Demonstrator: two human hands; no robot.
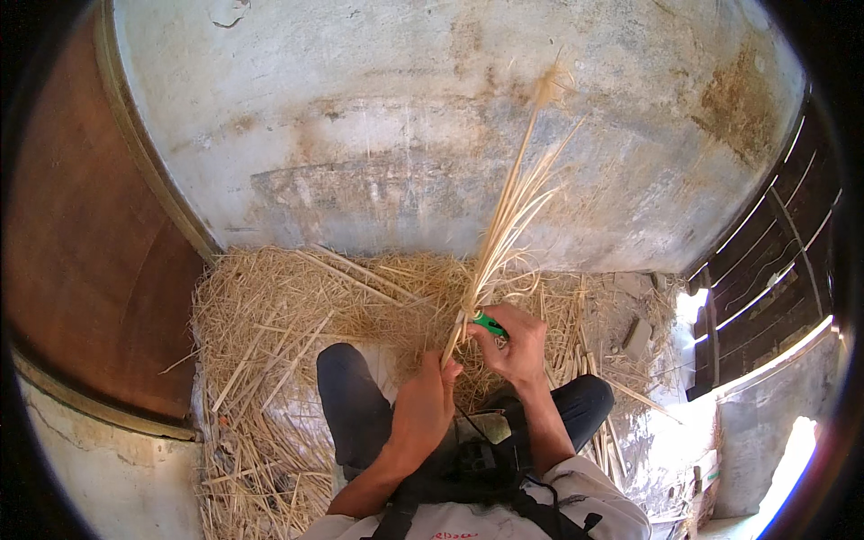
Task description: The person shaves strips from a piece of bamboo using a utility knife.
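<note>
A bundle of pale, split plant strips (504,234) rises in front of me, its frayed upper ends curling outward. My left hand (428,400) is closed around the lower end of the bundle. My right hand (513,346) grips a small green-handled cutter (488,324) against the strips, just above my left hand. The cutter's blade is mostly hidden by the strips and fingers. Both hands are between my dark-clad knees.
Straw, shavings and loose strips (261,351) cover the floor around me. A weathered wall (378,162) stands ahead, a brown wooden panel (99,234) at left, dark slatted boards (774,270) at right. A small block (636,337) lies at right among the debris.
</note>
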